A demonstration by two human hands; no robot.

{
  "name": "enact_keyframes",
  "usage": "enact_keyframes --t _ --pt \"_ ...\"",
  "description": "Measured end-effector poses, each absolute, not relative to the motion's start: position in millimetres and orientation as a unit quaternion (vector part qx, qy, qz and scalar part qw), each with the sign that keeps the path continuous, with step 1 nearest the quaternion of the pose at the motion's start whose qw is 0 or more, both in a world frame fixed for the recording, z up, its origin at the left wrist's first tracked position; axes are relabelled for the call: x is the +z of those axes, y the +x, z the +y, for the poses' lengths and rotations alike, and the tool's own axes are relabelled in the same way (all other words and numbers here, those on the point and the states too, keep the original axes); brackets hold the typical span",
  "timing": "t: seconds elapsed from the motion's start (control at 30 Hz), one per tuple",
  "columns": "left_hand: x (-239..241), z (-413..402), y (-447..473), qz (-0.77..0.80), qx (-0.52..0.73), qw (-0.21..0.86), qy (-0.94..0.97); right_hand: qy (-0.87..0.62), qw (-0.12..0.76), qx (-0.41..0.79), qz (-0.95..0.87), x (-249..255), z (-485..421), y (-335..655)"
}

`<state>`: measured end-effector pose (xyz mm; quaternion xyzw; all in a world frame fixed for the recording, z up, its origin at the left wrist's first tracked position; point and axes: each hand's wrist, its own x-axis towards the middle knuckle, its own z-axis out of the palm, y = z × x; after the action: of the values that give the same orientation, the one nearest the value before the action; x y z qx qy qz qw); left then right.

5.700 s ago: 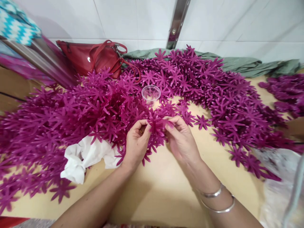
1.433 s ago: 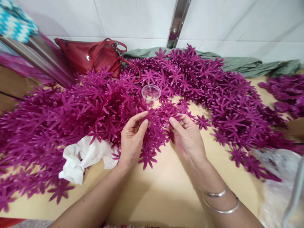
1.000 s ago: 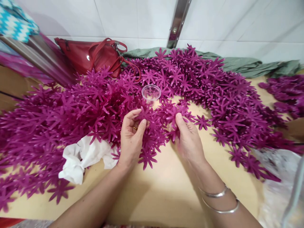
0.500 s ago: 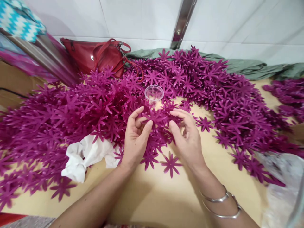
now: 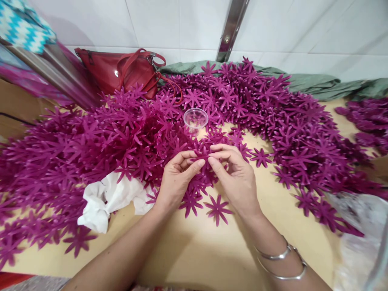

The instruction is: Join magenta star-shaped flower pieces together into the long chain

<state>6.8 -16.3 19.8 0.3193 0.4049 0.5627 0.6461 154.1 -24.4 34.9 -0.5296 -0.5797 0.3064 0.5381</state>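
Between my two hands, a purple star-shaped flower piece is held at its edges, just above other pieces like it. My left hand pinches its left side between thumb and fingers. From the other side, my right hand closes thumb and fingertips on its petals; the exact grip is partly hidden. A large heap of the same purple flower pieces spreads around and behind my hands. One loose flower piece lies flat in front of them.
Behind my hands stands a small clear plastic cup among the flowers. White crumpled tissue lies left of my forearm. A red handbag and green cloth lie against the tiled wall. At right is a clear plastic bag.
My hands have come closer together, and their thumbs and fingers have closed on the flower piece. My right hand has moved left towards it; the surrounding heap looks the same.
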Motion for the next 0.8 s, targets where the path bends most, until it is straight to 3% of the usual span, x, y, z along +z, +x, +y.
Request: enact_keyframes --t 0.17,0.37,0.47,0.67,0.8 --pt "22.1 -16.8 7.9 0.405 0.554 0.635 0.355 -0.481 0.589 0.460 -0.459 28.3 -21.7 150.9" --pt "17.6 -14.6 4.1 0.424 0.576 0.603 0.355 -0.457 0.661 0.497 -0.326 24.6 -11.6 159.2" --pt "14.7 -13.0 2.7 0.423 0.586 0.601 0.340 -0.480 0.667 0.458 -0.338 23.0 -7.4 169.4" --pt "16.6 -12.4 4.1 0.430 0.594 0.599 0.321 -0.577 0.526 0.228 -0.582 30.7 -15.3 170.1" --pt "19.5 -13.6 5.1 0.435 0.591 0.595 0.328 -0.544 0.513 0.150 -0.646 40.9 -22.3 159.0"
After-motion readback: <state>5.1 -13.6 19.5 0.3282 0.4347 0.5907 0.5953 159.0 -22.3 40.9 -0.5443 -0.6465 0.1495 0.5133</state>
